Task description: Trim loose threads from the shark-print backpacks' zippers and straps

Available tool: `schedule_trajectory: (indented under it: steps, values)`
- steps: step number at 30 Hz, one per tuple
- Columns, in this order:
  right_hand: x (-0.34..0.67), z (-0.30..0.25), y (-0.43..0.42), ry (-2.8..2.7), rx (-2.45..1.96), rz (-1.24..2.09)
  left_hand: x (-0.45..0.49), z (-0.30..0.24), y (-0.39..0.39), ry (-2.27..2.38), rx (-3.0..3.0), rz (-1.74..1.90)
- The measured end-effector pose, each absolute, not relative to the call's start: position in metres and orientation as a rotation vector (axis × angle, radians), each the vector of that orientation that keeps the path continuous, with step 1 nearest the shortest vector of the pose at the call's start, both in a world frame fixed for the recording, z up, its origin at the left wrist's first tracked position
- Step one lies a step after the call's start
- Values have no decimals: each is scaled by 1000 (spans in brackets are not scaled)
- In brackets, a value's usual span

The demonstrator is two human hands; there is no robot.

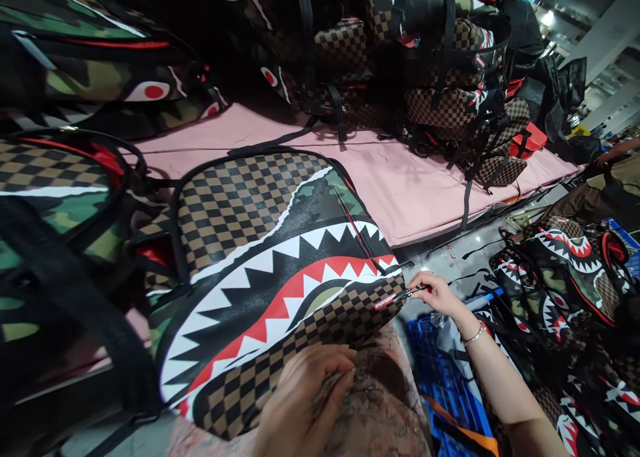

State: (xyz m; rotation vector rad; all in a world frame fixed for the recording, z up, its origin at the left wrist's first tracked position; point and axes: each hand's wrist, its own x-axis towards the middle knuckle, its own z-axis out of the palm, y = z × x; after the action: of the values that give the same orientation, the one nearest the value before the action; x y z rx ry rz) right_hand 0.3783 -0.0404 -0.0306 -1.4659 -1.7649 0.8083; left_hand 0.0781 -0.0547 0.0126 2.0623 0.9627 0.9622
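Note:
A backpack [260,264] with a brown checker, camouflage and a red-and-white shark mouth lies on its side over the edge of a pink table [400,184]. My left hand [305,404] pinches its lower checkered edge, fingers closed on the fabric. My right hand [437,294], with a bracelet on the wrist, is closed on a small dark tool or zipper pull [407,294] at the bag's corner beside a red tag [384,303]; I cannot make out which it is.
More shark-print backpacks are piled at the far side of the table [440,64] and on the left [65,77]. A heap of them lies on the floor to the right [565,284]. A blue crate [440,370] stands below my right arm. Another person's arm [610,157] shows at far right.

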Motion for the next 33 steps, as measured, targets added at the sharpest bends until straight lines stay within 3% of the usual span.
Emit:
schedule_trajectory:
  steps: [20,26,33]
  values:
    - [349,-3,-27,-2066,-1435,769,74,3,-64,1005,2029,1065]
    - [343,-12,-37,-1605,-1502,977,81,-7,-53,1009,2371,972]
    - [352,-29,-53,-1409,-1598,890,77,-38,-37,1070,2747,686]
